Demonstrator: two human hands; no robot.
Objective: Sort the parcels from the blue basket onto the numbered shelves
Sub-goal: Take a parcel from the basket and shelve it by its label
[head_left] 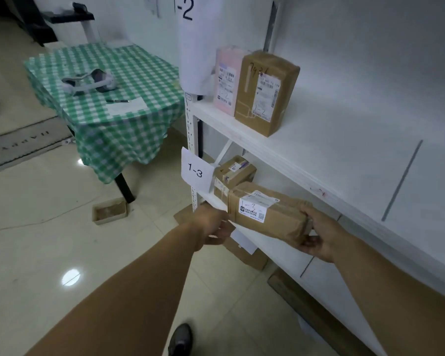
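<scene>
A long brown parcel [270, 214] with a white label marked 1-3 lies across the front edge of the lower shelf [275, 246], which carries a paper sign 1-3 [196, 173]. My right hand [319, 233] grips its near right end. My left hand [213, 224] holds its left end, fingers partly hidden under the parcel. Behind it on the same shelf sits a small brown box [234, 173]. On the upper shelf [344, 140] stand a pink parcel [226, 80] and a brown parcel [266, 92], both marked 1-2. The blue basket is out of view.
A table with a green checked cloth [106, 98] stands left of the shelves, holding a headset [90, 82], a pen and paper. A shallow brown tray [110, 210] lies on the tiled floor. Flat cardboard [247, 253] sits under the lowest shelf. My shoe [180, 340] shows below.
</scene>
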